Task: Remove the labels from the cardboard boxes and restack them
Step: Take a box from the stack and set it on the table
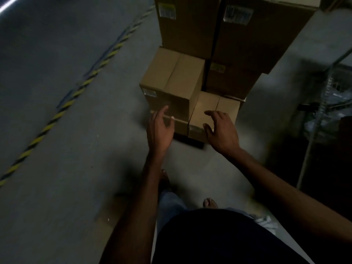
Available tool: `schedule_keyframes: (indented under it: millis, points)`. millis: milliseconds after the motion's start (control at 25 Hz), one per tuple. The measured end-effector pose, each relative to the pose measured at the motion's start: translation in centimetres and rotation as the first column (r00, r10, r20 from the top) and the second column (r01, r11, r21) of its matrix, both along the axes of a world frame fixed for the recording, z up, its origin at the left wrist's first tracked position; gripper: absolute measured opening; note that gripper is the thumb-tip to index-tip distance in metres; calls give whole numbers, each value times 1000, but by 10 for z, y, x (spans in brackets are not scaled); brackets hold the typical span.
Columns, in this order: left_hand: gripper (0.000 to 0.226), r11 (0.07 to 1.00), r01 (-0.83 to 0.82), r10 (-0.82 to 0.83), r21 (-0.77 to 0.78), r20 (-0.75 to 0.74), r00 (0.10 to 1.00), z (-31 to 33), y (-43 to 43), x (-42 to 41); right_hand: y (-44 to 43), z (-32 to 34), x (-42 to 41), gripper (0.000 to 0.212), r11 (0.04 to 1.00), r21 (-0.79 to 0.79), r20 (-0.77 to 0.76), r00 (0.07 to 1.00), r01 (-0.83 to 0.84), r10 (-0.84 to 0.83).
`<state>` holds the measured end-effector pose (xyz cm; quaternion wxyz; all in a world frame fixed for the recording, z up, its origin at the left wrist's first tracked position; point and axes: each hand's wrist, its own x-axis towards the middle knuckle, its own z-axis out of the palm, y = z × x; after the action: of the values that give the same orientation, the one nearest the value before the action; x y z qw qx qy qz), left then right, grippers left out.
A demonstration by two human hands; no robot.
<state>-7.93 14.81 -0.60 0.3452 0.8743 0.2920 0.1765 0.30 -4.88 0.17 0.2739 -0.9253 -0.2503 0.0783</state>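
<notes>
Both grips are hanging open and holding nothing: the left grip (161,130) is reaching with loose fingers toward the front of the mid-height box (171,80) at the centre of the frame. The right grip (222,130) is spreading its fingers over the low box (203,109) just to the right of it. Whether either one is touching cardboard, I cannot tell. Judging by the stickers, most of the job is waiting. A pale label (150,92) is showing on the front corner of the mid-height box, and another label (195,129) is sitting on the front of the low box beside the right thumb. Two large labels (167,9) (238,14) are clinging to the tall boxes (186,31) at the top of the frame, and a yellowish label (218,68) is marking the shadowed box (228,82) behind the low one. No peeled sticker is showing anywhere, and the pile is standing in uneven steps, so restacking is looking undone too. Blur and dim light are smearing every label, so no print is reading. The upper edge is cutting off the tall boxes, the left grip is covering the box under the mid-height one, and the dark base (190,142) below and the right side of the frame are sinking into shadow.
</notes>
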Motion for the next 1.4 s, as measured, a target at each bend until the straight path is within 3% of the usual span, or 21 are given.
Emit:
schedule_keyframes:
  millis: [160, 440, 640, 840, 960, 1080, 1400]
  points:
    - [47, 999, 47, -48, 17, 25, 999, -5, 79, 58, 65, -5, 39, 45, 997, 26, -15, 997, 72, -72]
    - [62, 987, 153, -159, -46, -153, 975, -26, 216, 154, 174, -18, 106, 59, 936, 6, -121, 930, 351, -348]
    - [83, 958, 139, -225, -249, -359, 906, -51, 263, 223, 210, -37, 161, 86, 783, -60, -307, 735, 619, -605]
    - [90, 880, 70, -287, -470, -409, 866, -78, 276, 261, 217, -67, 194, 103, 710, -73, -529, 576, 701, -623]
    - [76, 840, 106, -322, -532, -332, 887, -87, 269, 261, 220, -83, 195, 94, 653, -17, -601, 514, 757, -612]
    - [77, 831, 85, -295, -550, -305, 905, -89, 263, 258, 225, -87, 191, 82, 567, 51, -652, 457, 822, -605]
    - [78, 818, 30, -267, -574, -332, 905, -80, 256, 242, 222, -77, 176, 73, 561, 15, -629, 444, 827, -638]
